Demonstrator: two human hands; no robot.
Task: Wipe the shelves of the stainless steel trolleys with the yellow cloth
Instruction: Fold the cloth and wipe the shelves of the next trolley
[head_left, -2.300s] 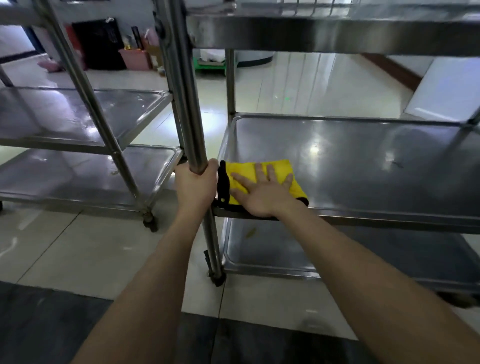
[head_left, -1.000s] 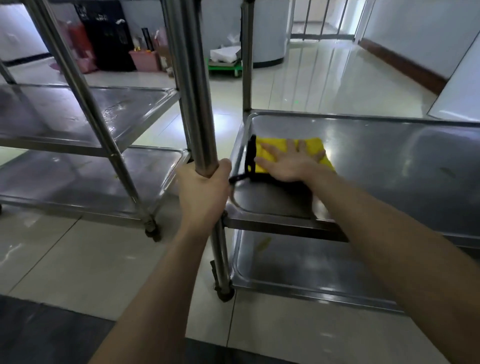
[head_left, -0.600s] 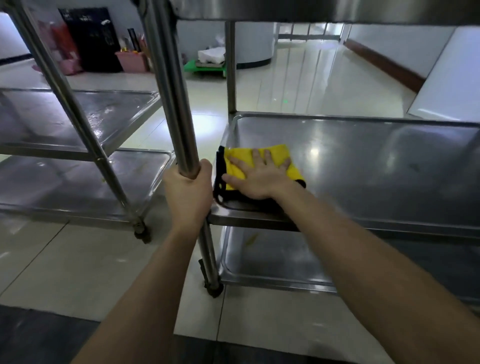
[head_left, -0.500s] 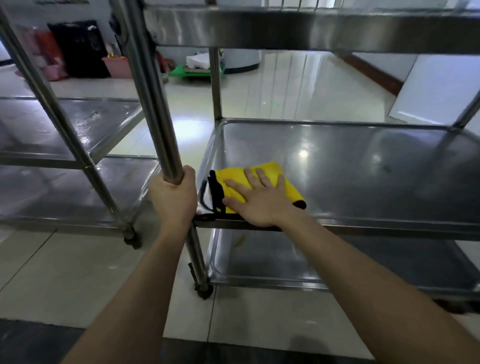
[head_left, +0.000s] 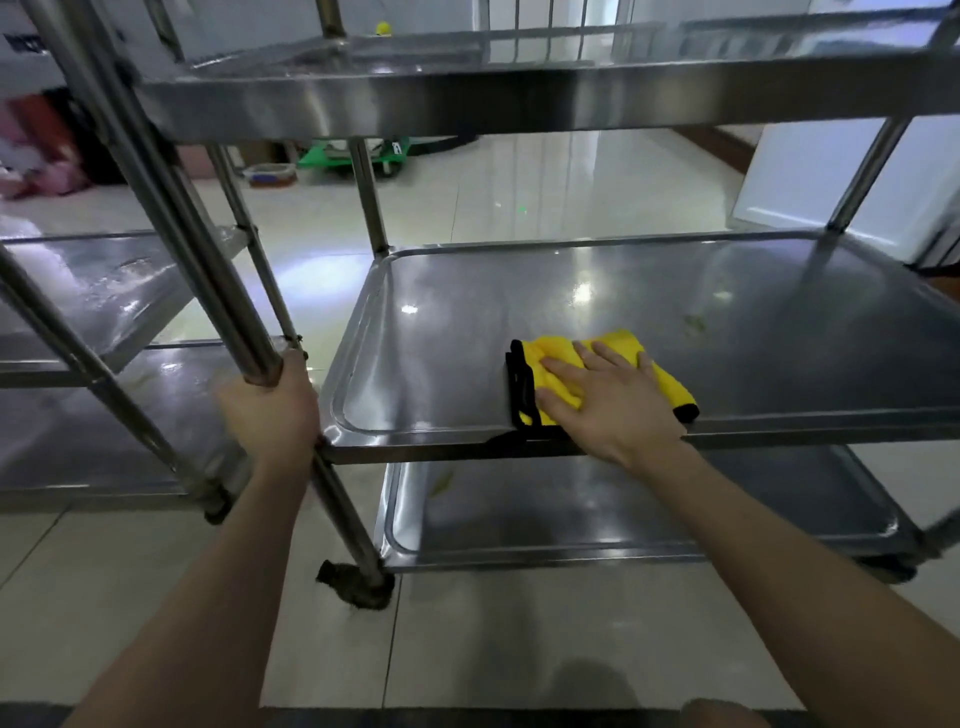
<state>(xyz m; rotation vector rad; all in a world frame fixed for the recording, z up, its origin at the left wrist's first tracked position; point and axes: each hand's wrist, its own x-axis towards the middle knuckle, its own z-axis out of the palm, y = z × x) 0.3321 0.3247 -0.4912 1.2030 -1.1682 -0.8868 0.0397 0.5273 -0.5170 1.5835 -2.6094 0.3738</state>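
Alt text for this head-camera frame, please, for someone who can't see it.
A person's right hand presses a yellow cloth flat on the middle shelf of a stainless steel trolley, near its front edge, while the left hand grips the trolley's upright post. A lower shelf lies beneath; a second trolley stands to the left.

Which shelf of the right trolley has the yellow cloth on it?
The middle shelf: the yellow cloth lies near its front edge under the right hand. The top shelf and bottom shelf show no cloth.
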